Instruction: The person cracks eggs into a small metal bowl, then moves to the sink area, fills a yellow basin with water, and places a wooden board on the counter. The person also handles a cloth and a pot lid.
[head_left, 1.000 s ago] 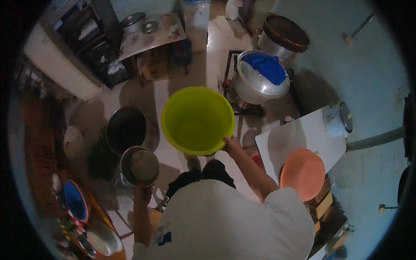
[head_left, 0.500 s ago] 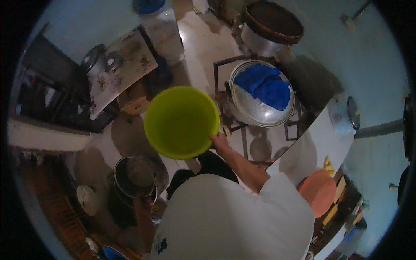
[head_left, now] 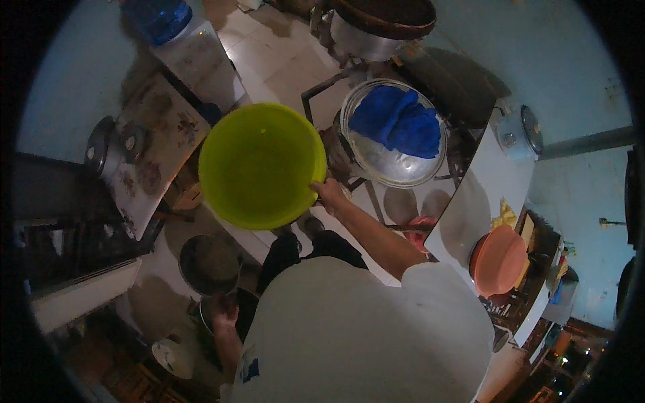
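With my right hand (head_left: pixel 328 193) I grip the right rim of a large yellow-green plastic basin (head_left: pixel 261 168). The basin is held out in front of me, its inside facing up, and nothing shows in it. Low on the left, my left hand (head_left: pixel 224 310) is closed at the near edge of a dark round pot (head_left: pixel 195 267). The pot's inside looks greyish, and its exact grip point is dim. Under and beside that hand is another dark round container (head_left: pixel 248 310), partly hidden by my arm and shirt.
A large metal lid (head_left: pixel 403 173) with a blue cloth (head_left: pixel 396 121) stands ahead right. A white counter (head_left: pixel 463 201) on the right bears an orange basin (head_left: pixel 504 258). A low table (head_left: pixel 164 127) with lidded pots stands left. A white round object (head_left: pixel 171 356) is lower left.
The view has shifted. The basin has moved left and slightly up in the picture, still in my right hand. The pot has come away from over the container beside my left hand.
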A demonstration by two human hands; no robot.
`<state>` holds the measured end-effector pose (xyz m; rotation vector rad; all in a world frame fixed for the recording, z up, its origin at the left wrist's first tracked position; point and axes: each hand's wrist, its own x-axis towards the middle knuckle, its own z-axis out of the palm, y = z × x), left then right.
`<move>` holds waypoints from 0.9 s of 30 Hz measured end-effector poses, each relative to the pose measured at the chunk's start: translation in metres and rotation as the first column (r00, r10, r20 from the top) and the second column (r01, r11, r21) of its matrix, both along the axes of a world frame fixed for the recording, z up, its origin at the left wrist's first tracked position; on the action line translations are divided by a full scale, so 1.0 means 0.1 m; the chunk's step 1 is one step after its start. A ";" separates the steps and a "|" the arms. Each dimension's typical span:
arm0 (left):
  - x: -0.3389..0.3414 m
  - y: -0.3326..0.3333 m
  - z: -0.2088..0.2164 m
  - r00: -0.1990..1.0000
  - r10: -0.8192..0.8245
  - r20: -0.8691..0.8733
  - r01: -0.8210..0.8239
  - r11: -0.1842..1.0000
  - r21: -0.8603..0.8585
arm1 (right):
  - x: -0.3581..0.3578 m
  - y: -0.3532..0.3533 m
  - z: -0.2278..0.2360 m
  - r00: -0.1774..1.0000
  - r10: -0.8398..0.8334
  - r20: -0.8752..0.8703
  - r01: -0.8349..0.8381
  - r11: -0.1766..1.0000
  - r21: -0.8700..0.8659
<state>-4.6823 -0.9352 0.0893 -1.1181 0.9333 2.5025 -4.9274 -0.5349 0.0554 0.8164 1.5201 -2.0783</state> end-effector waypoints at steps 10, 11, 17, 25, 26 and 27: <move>-0.85 -0.40 -0.10 0.962 -0.259 0.080 0.261 0.806 -0.531 | 0.05 -0.46 -2.06 0.979 -0.138 0.148 0.110 0.977 0.181; -0.89 -0.35 -0.03 0.854 -0.515 0.074 0.332 0.430 -0.839 | 0.02 -0.48 -2.39 0.982 -0.124 0.141 0.093 0.975 0.204; -1.14 -0.37 -0.31 0.565 -0.610 0.556 0.664 -0.065 -0.745 | -0.14 -0.63 -4.32 0.940 -0.225 0.255 0.151 0.948 0.280; -0.82 -0.35 -1.14 0.863 -0.195 0.467 0.501 0.452 -0.738 | -0.20 -0.46 -5.51 0.887 -0.012 0.463 -0.200 0.892 0.406; -0.83 -0.42 -1.16 0.715 -0.345 0.608 0.679 0.140 -0.720 | -0.18 -0.43 -5.58 0.917 0.014 0.399 -0.174 0.914 0.367; -0.84 -0.46 -1.21 0.579 -0.405 0.708 0.737 -0.112 -0.667 | -0.16 -0.40 -5.66 0.930 0.012 0.367 -0.154 0.921 0.359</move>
